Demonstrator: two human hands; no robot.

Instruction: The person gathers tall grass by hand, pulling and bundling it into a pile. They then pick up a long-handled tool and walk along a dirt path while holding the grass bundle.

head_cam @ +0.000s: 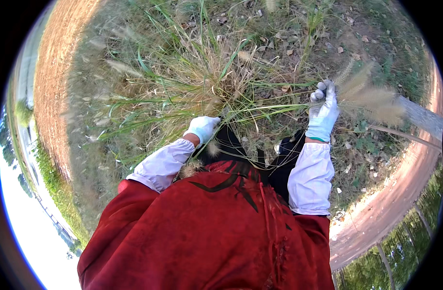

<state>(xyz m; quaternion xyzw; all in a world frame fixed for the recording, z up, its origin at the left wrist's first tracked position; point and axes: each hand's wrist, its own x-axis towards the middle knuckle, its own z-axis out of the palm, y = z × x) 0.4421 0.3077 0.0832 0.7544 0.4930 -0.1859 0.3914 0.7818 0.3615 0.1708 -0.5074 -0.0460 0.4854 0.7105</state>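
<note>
My right hand [323, 105], in a white and grey work glove, grips a thin bundle of green grass stems [279, 108]. Their bristly foxtail seed heads [373, 96] stick out past it to the right, blurred. My left hand [203, 129], gloved in white, is a fist low at the near side of a dense grass clump [214, 87]. Stems meet its thumb side, though its fingers' inner side is hidden. The bundle stretches from the right hand back towards the clump's base. Below the left hand hangs another seed head [213, 148].
Dry leaves [289, 52] and low weeds cover the ground. At right are a pale tree trunk [422, 114], a thin stick [406, 135] and a dirt track [391, 217]. A tan field strip [56, 72] lies at left. My dark trouser legs [230, 145] are close under the grass.
</note>
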